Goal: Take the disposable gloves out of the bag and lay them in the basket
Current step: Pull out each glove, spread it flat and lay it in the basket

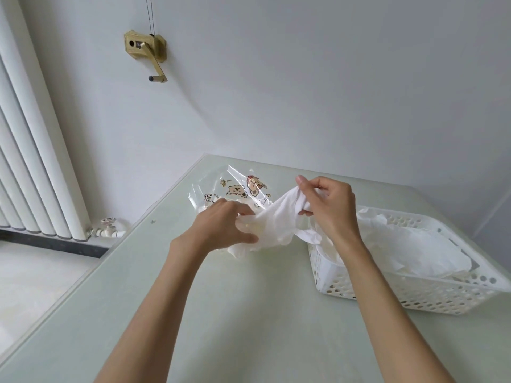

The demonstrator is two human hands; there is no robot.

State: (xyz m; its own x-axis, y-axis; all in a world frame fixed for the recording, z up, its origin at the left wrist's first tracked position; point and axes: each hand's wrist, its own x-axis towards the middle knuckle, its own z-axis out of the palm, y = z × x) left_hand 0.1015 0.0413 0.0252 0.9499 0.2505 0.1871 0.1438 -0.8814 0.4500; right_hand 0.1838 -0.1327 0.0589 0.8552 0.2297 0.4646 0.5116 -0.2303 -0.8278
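Note:
A clear plastic bag (235, 186) printed with cartoon animals lies on the pale green table (221, 313). A thin white disposable glove (279, 217) stretches in the air between my two hands. My left hand (224, 225) grips its lower end near the bag's mouth. My right hand (329, 205) pinches the upper end, just left of the basket. The white perforated basket (414, 297) stands at the right, with several crumpled white gloves (401, 250) lying inside it.
The table's left edge runs diagonally from the far corner toward me, with floor beyond it. A white radiator (33, 161) with a valve (106, 225) stands at the left wall. A brass crank handle (149, 51) is mounted on the wall.

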